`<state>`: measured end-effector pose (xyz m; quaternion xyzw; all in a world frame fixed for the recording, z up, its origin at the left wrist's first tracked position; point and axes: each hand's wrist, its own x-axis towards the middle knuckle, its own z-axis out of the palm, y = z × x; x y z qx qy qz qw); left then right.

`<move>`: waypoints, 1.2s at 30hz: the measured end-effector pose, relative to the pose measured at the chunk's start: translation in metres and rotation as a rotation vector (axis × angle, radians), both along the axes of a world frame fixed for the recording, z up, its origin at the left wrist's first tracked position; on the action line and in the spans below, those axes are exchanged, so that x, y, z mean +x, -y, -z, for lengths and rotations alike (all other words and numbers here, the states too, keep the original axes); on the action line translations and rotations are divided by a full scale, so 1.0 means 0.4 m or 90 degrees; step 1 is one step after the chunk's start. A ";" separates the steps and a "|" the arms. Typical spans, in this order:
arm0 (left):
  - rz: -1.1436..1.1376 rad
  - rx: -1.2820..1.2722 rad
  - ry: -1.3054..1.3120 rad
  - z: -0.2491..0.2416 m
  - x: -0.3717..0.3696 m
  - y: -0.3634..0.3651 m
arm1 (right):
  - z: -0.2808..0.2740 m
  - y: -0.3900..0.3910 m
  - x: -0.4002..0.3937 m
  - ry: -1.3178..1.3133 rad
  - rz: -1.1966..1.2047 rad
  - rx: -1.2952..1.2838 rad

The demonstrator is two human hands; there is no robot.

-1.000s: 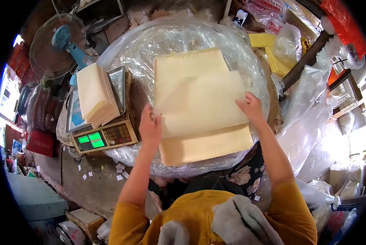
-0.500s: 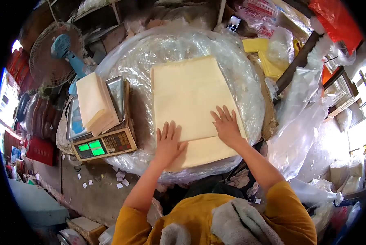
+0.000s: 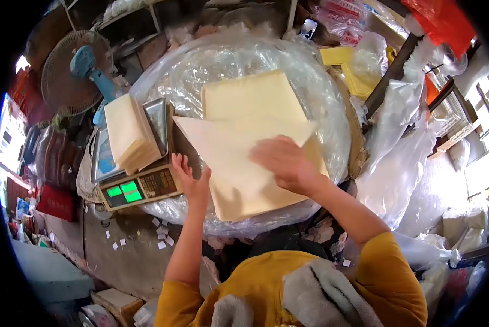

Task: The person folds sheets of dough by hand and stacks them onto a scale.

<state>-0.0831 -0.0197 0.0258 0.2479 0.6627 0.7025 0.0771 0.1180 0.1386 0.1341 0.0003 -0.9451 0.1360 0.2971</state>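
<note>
A stack of large cream sheets (image 3: pixel 250 98) lies on the round table covered in clear plastic (image 3: pixel 171 76). Over its lower part a paler sheet (image 3: pixel 217 144) is lifted and folded across, its pointed corner reaching left toward the scale. My right hand (image 3: pixel 285 163), blurred by motion, is over this sheet; its fingers are smeared. My left hand (image 3: pixel 191 177) is raised at the sheet's left edge, fingers apart and holding nothing, beside the scale. On the scale (image 3: pixel 141 188), with green displays lit, rests a folded bundle of cream sheets (image 3: pixel 132 131).
A fan (image 3: pixel 83 65) stands at the back left. Yellow material (image 3: pixel 359 79) and a phone (image 3: pixel 309 28) lie beyond the table at the right. Clear plastic sheeting (image 3: pixel 397 158) hangs on the right. Small white paper pieces (image 3: pixel 162 234) are scattered below the scale.
The pale sheet has come up and folded over the stack. My left hand has lifted off and moved left; my right hand has moved left and slightly up.
</note>
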 end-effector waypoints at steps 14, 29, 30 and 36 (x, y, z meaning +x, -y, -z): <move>0.153 -0.337 -0.190 0.015 0.062 -0.002 | 0.248 -0.125 0.113 0.236 0.414 -0.601; 0.345 -0.349 -0.134 -0.044 -0.081 -0.057 | 0.144 -0.212 0.137 0.422 0.090 -0.248; 0.303 -0.313 0.076 -0.050 -0.080 -0.065 | 0.166 -0.229 0.124 0.384 0.171 -0.370; 0.051 -0.433 -0.390 0.026 -0.051 -0.229 | 0.189 -0.234 -0.006 0.278 0.503 -0.419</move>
